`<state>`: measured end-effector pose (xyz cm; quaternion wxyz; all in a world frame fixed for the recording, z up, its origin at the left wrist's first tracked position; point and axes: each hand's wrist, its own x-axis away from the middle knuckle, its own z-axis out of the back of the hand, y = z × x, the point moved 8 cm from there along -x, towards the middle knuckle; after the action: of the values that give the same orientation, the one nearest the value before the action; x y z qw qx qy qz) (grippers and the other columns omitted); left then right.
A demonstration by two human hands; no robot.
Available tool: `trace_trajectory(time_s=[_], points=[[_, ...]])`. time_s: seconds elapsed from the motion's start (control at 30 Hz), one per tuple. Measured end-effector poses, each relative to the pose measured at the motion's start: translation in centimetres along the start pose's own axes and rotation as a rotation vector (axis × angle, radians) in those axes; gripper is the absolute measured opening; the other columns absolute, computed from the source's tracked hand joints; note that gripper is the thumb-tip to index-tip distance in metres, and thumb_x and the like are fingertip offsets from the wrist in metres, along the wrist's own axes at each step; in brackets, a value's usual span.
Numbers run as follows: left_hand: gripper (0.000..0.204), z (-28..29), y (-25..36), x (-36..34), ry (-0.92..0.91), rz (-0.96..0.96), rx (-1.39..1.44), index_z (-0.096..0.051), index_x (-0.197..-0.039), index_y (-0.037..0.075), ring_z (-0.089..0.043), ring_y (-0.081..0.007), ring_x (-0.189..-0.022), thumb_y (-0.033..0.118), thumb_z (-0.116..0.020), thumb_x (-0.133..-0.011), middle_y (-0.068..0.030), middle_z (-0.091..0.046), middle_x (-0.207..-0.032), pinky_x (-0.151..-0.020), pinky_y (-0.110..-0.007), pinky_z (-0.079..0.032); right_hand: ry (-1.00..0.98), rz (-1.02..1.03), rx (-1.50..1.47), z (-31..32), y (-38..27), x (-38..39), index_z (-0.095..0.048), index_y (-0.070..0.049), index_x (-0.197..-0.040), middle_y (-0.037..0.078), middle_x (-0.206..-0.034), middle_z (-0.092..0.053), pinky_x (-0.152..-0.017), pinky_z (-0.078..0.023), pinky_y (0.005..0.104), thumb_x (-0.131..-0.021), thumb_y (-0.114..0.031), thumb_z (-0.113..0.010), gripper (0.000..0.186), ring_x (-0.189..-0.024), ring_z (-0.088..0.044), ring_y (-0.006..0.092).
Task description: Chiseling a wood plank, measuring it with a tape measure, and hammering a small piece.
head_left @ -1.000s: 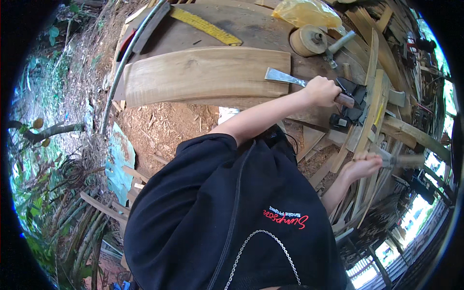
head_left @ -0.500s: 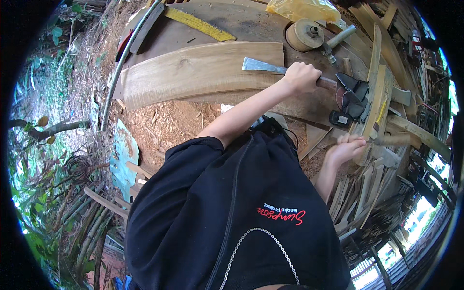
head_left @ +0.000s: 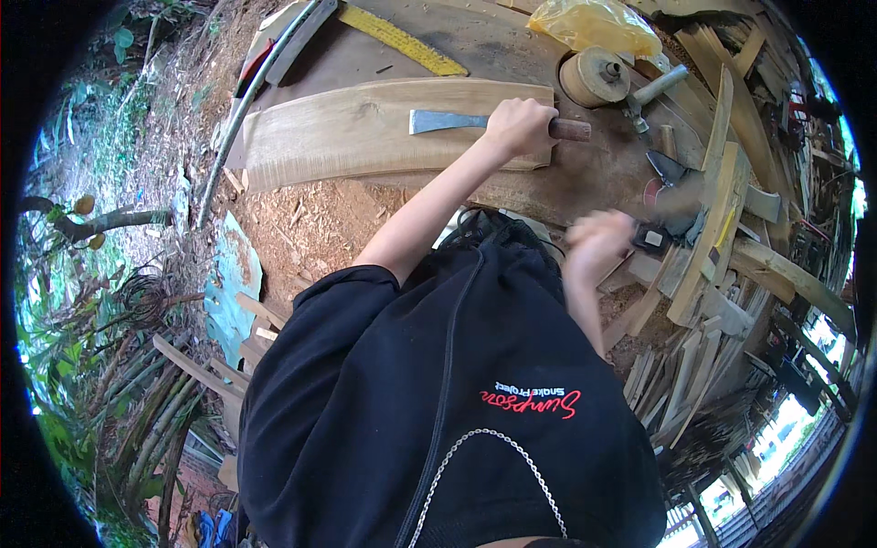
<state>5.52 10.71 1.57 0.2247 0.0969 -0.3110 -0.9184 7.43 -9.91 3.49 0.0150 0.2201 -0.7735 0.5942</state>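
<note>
My left hand (head_left: 521, 126) is closed round the wooden handle of a broad-bladed chisel (head_left: 448, 121). The chisel lies level over a curved pale plank (head_left: 320, 128), its blade pointing left and its handle end sticking out to the right. Whether the blade touches the wood cannot be told. My right hand (head_left: 598, 239), smeared by motion, is closed on a wooden club-like mallet (head_left: 681, 199), which shows only as a brown blur to the upper right of the hand. The mallet is apart from the chisel's handle end.
On the brown worktable (head_left: 512, 46) lie a yellow strip (head_left: 406, 41), a round wooden block (head_left: 596, 77), a hammer (head_left: 653, 93) and a yellow plastic bag (head_left: 598, 27). A black tape measure (head_left: 650, 238) lies near my right hand. Long timber pieces (head_left: 708, 247) stand at right; wood chips (head_left: 311, 219) cover the ground.
My left hand and the chisel have shifted left along the plank. The right hand has swung up and left, carrying the mallet, now blurred.
</note>
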Motion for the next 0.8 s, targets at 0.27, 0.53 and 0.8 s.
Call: trace_trajectory(time_s=[0.27, 0.53, 0.8], points=[[0.024, 2.0, -7.1, 3.2, 0.011, 0.083, -0.122, -0.063, -0.075, 0.011, -0.060, -0.0326, -0.065, 0.032, -0.065, -0.063, -0.0147, -0.061, -0.067, -0.059, -0.042, -0.049, 0.097, 0.123, 0.179, 0.3, -3.2, -1.4, -0.039, -0.013, -0.079, -0.005, -0.058, -0.032, -0.035, -0.021, 0.0190, -0.094, -0.035, -0.036, 0.027, -0.042, -0.028, 0.0039], [0.021, 4.5, -11.9, 4.9, 0.138, 0.132, -0.145, -0.064, -0.075, 0.014, -0.061, -0.0316, -0.066, 0.033, -0.063, -0.066, -0.0136, -0.062, -0.069, -0.057, -0.042, -0.048, -0.312, 0.018, 0.765, -2.6, 7.1, 1.3, -0.041, -0.013, -0.082, -0.005, -0.059, -0.036, -0.035, -0.024, 0.0179, -0.095, -0.032, -0.034, 0.024, -0.041, -0.031, 0.0029], [0.022, 13.7, -12.7, 9.0, 0.364, 0.126, -0.212, -0.063, -0.082, 0.016, -0.059, -0.0314, -0.062, 0.026, -0.070, -0.064, -0.0105, -0.062, -0.068, -0.054, -0.040, -0.047, -0.025, -0.053, 0.602, 3.5, 0.8, -2.4, -0.044, -0.006, -0.073, -0.001, -0.056, -0.039, -0.044, -0.030, 0.0240, -0.095, -0.026, -0.037, 0.030, -0.047, -0.034, 0.0065]])
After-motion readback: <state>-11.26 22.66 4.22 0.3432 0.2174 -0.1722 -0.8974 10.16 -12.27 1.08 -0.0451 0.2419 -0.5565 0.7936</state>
